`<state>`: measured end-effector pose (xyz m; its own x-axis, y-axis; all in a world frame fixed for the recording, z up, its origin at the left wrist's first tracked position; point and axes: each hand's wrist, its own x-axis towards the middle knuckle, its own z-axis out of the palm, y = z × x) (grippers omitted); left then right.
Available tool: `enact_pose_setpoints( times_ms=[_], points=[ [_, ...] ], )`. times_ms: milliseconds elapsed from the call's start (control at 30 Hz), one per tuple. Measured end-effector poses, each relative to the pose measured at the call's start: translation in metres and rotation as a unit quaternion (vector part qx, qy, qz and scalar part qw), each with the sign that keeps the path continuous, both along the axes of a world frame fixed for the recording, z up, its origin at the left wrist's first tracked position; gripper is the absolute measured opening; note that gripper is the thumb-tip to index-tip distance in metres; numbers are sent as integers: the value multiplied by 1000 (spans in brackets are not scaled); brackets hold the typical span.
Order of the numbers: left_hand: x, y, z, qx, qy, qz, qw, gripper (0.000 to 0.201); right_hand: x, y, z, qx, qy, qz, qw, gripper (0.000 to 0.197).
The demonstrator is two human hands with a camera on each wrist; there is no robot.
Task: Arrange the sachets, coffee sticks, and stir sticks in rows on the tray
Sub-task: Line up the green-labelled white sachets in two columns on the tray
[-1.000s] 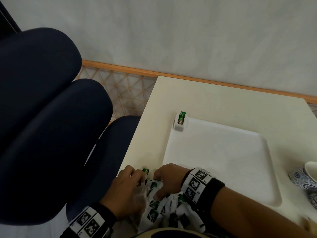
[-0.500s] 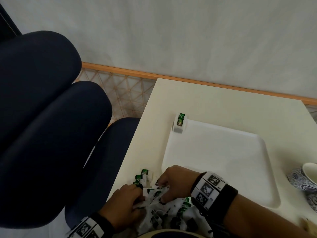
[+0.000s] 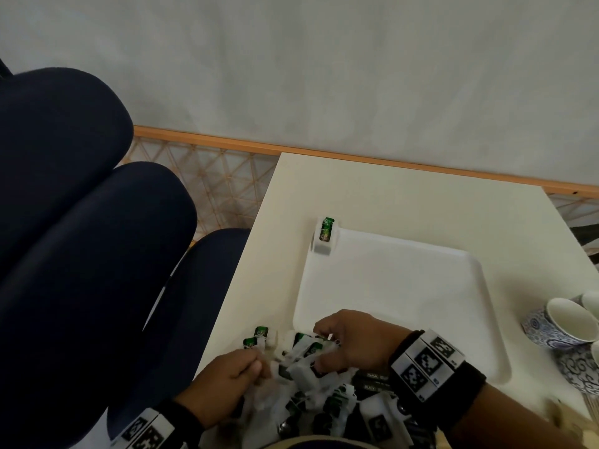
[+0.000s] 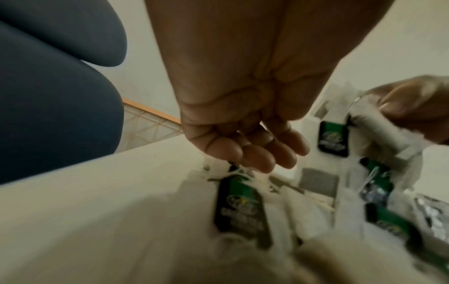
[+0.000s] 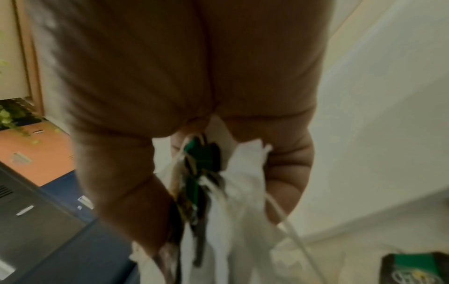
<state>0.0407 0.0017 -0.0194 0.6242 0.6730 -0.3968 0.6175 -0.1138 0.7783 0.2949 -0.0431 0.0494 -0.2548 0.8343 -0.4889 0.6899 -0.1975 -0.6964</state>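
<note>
A heap of white sachets [image 3: 304, 396] with green labels lies at the table's near edge, beside the white tray's [image 3: 421, 286] near left corner. My right hand [image 3: 321, 348] grips a bunch of them; the right wrist view shows its fingers curled round white paper and green tags [image 5: 218, 173]. My left hand [image 3: 259, 367] pinches the paper of a sachet at the heap's left side, its curled fingers [image 4: 255, 153] just above a green label [image 4: 240, 207]. One sachet [image 3: 325, 236] rests on the tray's far left corner. Black coffee sticks [image 3: 372, 380] lie under my right wrist.
Patterned cups [image 3: 564, 328] stand at the table's right edge. Dark blue chair cushions [image 3: 81, 254] fill the left, close to the table's left edge [image 3: 246, 270]. Two sachets [image 3: 257, 338] lie just left of the heap.
Both hands have dug into the heap and pulled it apart. My right hand has closed on a bunch and my left has drawn back toward me; two sachets now lie loose at the left.
</note>
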Motion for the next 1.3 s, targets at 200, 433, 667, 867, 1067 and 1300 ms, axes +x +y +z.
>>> enact_pose_setpoints(
  times_ms=[200,433,667,867,1067,1300],
  points=[
    [7,-4,0,-45,-83,-4,996,55,6,2,-8,0,20,-45,999,27],
    [18,9,15,-49,-190,7,980,83,-3,7,0,-18,42,-1,999,17],
    [30,28,34,-125,-129,-116,977,68,-18,18,10,-4,43,59,997,23],
    [28,30,30,-132,-124,-64,981,32,-18,25,-2,0,33,20,999,36],
    [21,32,22,-140,-104,11,985,27,-13,19,-14,-40,-20,26,999,47],
    [24,32,31,-179,-158,45,970,42,-17,11,-23,-38,-54,90,994,42]
  ],
)
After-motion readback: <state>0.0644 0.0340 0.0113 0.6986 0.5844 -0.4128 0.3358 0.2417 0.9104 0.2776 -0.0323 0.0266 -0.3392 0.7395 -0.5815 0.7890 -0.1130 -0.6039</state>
